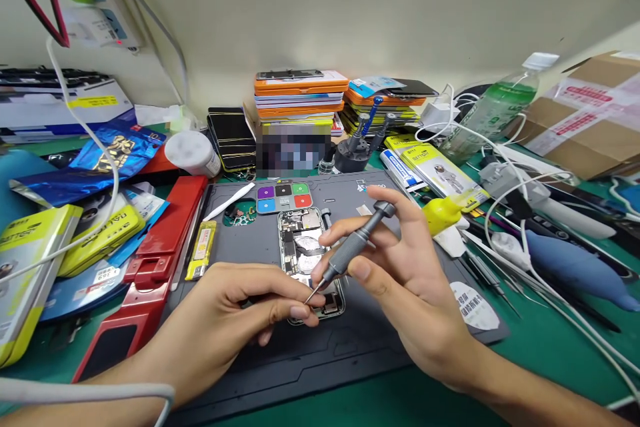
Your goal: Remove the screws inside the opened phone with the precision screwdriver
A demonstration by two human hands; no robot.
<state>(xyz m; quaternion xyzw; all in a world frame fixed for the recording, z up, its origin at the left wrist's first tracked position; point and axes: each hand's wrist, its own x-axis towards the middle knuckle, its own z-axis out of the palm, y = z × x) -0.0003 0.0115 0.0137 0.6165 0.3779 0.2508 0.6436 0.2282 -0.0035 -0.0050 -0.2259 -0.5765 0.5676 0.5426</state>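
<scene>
Near the lower end of the opened phone [306, 259], two hands meet at a screwdriver [354, 245]. The left hand [253, 297] has thumb and forefinger pinched together at the driver's thin tip, the other fingers folded below; whether some tiny part is between them, I cannot tell. The right hand [417, 283] is half closed and has hold of the grey handle between thumb and fingers, the forefinger bent up by the cap. The driver slants, tip downward to the left. It should be light, stiff and not very slippery, I judge; the thick handle is the good place to grip, for the shaft gives little room.

Behind the hands, the phone lies face up on the grey mat [360, 340], its inside parts bare. I expect it to be light but fragile, so it is best taken by the side frame. On the mat at right, a white sticker [473, 305] carries black Chinese characters.

Farther, yellow boxes at left [35, 280] and right [443, 170] read "BATTERY". A blue pouch [100, 159] has large gold characters. At far right, the carton's [555, 113] tape bears red print, too small to read.
</scene>
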